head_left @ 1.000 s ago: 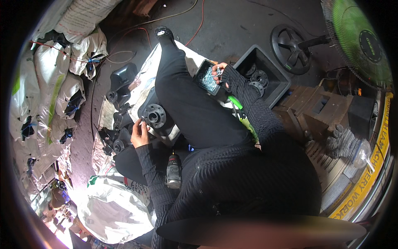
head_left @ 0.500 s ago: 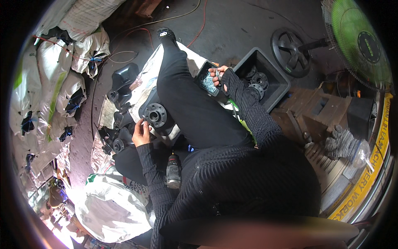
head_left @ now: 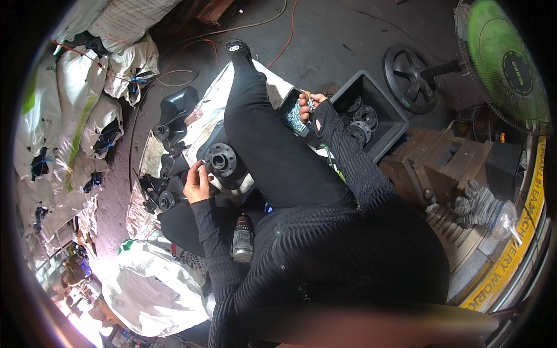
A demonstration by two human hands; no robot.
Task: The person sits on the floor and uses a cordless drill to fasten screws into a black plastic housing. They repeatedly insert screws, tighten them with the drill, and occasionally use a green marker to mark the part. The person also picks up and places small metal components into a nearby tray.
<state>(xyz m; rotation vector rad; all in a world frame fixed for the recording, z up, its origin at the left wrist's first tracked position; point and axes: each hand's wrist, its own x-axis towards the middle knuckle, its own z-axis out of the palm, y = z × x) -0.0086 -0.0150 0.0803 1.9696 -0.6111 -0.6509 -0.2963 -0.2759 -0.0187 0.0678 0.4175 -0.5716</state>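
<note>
Left hand (head_left: 198, 187): thumb and forefinger nearly closed together at the near-left edge of the round flange (head_left: 221, 160); whether a small piece is pinched between them cannot be determined. Right hand (head_left: 308, 108): fingers curled inward, loosely gripping a few silver screws at the edge of the small black bin (head_left: 286, 100), which contains more loose screws (head_left: 294, 119). The flange rests face up, its ring of holes exposed, on a black moulded part (head_left: 232, 182) beside the leg (head_left: 272, 145). Risk: screws may slip from the right hand if the curled fingers relax during travel, and could be lost in folds of the white sheet (head_left: 275, 81). Risk: the flange may shift if pushed at its rim, since no hand appears to clamp it. Obstruction: the leg lies between the two hands, so a direct path from bin to flange must pass over it. The drill (head_left: 242, 238) lies beside the left forearm, bit pointing away from the body; a sleeve could snag on it. Further out: a large black bin (head_left: 383, 100) holding similar flanges (head_left: 366, 116), additional moulded parts (head_left: 178, 104) at left, and a green fan (head_left: 510, 64) at far right.
</note>
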